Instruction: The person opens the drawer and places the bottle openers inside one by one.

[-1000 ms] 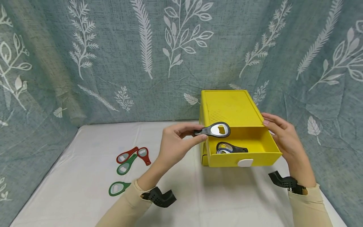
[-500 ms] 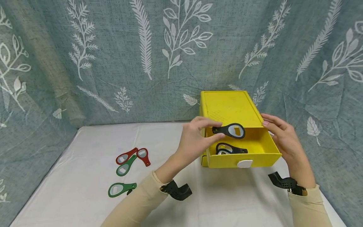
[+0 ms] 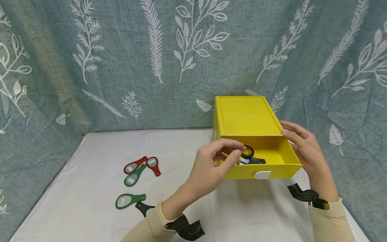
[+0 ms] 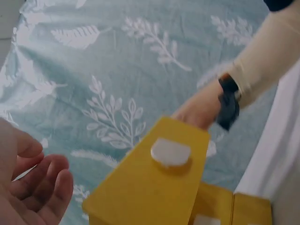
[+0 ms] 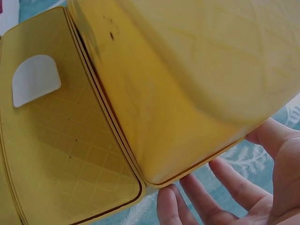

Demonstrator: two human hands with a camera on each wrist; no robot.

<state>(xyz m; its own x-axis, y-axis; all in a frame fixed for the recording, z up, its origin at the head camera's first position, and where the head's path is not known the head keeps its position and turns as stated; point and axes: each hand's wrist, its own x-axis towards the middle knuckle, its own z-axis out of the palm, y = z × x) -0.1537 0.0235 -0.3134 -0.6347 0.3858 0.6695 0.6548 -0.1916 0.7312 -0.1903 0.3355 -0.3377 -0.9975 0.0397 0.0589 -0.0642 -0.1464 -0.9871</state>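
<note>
The left hand [image 3: 211, 164] reaches over the front left of a yellow drawer [image 3: 281, 170], its index finger and thumb slightly apart. Right by those fingertips tilts the ring-shaped head of a black bottle opener [image 3: 252, 154], inside the drawer. Under it lies another black opener [image 3: 257, 161], with a bit of blue rim showing beside it. In the left wrist view nothing shows between the left hand's [image 4: 40, 183] bent fingers. The right hand [image 3: 305, 148] touches the right side of the yellow cabinet [image 3: 251, 116]. Its fingers [image 5: 201, 201] rest along the edge in the right wrist view.
On the white cloth [image 3: 96, 154] at left lie two red openers, one of them a red opener [image 3: 153, 164], two green openers, including a green opener [image 3: 125, 201], and a black opener [image 3: 143, 207] partly under the left sleeve. A patterned curtain [image 3: 121, 67] hangs behind.
The left hand has moved right and then down to the drawer with the black bottle opener, whose head now sits lower, inside the drawer. The finger and thumb look loosened. The right hand stays put.
</note>
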